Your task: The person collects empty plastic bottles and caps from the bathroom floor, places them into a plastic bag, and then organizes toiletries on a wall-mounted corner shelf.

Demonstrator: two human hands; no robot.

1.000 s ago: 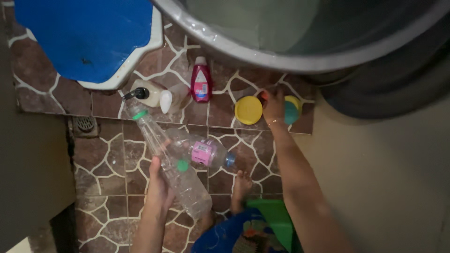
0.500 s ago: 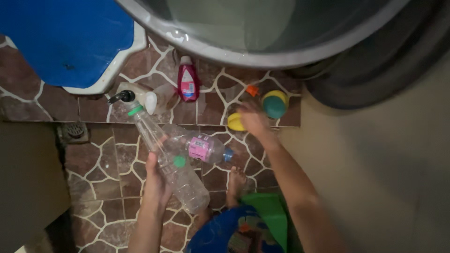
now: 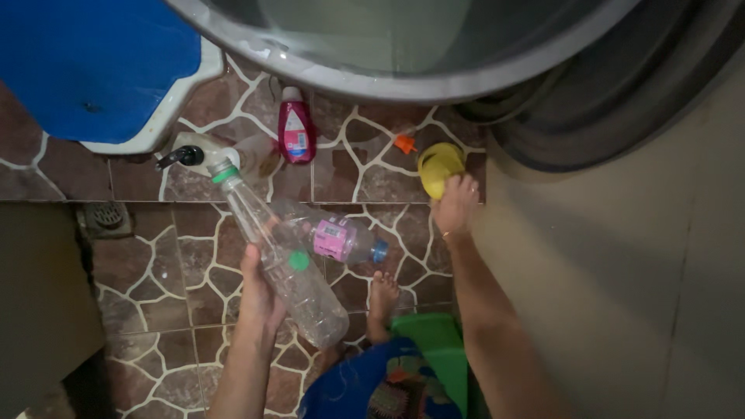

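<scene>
Single head view, steep downward, close over tiled floor (image 3: 194, 256).

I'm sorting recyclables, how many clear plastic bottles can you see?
2. One clear bottle with a green neck ring is in the left hand; the other, pink-labelled with a blue cap, lies across behind it. More may be hidden.

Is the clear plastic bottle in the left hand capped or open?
Open. The clear plastic bottle in the left hand shows only a green ring at its neck and no cap; it is held slanted and looks empty.
</scene>
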